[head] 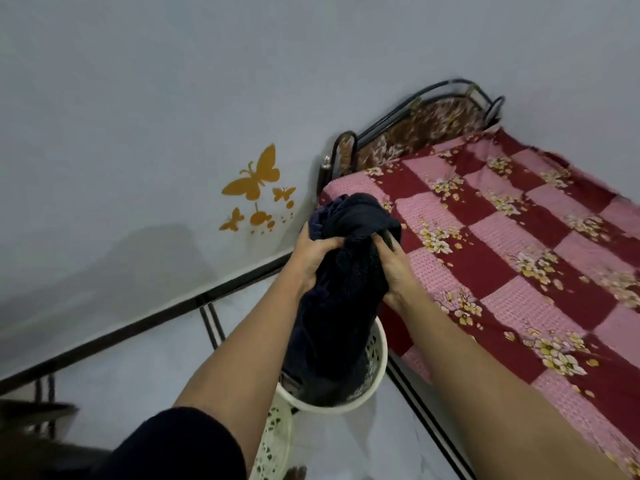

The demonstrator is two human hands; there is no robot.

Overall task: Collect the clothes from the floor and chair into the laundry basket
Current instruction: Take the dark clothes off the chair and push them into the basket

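A bundle of dark navy clothes (341, 292) hangs upright in the middle of the view, bunched at the top. My left hand (311, 256) grips its left side and my right hand (396, 268) grips its right side. The lower end of the bundle reaches down into a white perforated laundry basket (379, 358) that stands on the floor beside the bed. Most of the basket's inside is hidden by the cloth and my arms.
A bed with a pink and maroon flowered checked cover (512, 258) fills the right side, with a dark metal headboard (415, 116) at the wall. The grey wall has orange butterfly stickers (254, 180). A dark piece of furniture (34, 410) sits at the lower left.
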